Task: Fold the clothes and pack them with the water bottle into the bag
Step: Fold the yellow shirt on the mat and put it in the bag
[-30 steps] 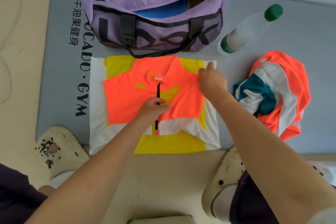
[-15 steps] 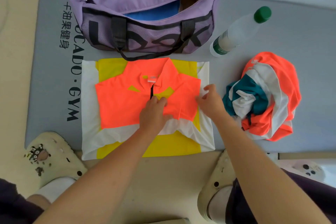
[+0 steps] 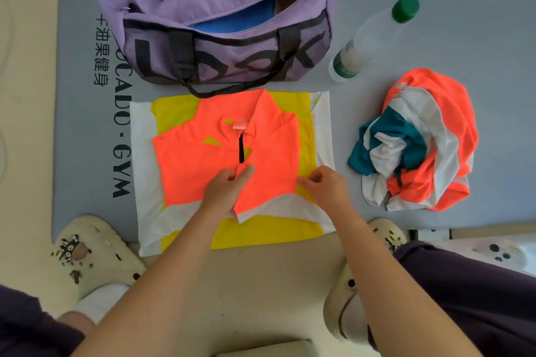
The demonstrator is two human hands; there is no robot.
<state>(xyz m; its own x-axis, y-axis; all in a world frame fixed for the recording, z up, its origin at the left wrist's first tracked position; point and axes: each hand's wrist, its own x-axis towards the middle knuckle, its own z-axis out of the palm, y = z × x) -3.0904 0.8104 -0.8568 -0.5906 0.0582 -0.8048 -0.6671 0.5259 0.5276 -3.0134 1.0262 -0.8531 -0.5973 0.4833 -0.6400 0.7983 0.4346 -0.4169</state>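
An orange, yellow and white jersey (image 3: pixel 188 165) lies flat on the grey mat, collar toward the bag, its sides folded inward. My left hand (image 3: pixel 224 190) pinches the orange fabric at the middle, just below the black zip. My right hand (image 3: pixel 326 187) pinches the right folded edge of the same jersey. A crumpled orange, white and teal garment (image 3: pixel 420 142) sits in a heap to the right. The purple duffel bag (image 3: pixel 220 9) stands unzipped at the back with something blue inside. A clear water bottle (image 3: pixel 374 38) with a green cap lies beside the bag.
The grey gym mat (image 3: pixel 87 139) with black lettering covers the floor under everything. My two cream clog shoes (image 3: pixel 92 252) flank the jersey's near edge. A white wall base runs along the top right.
My right hand slid from the jersey's upper right corner down to its lower right edge. My left hand went from resting on the middle to pinching the fabric.
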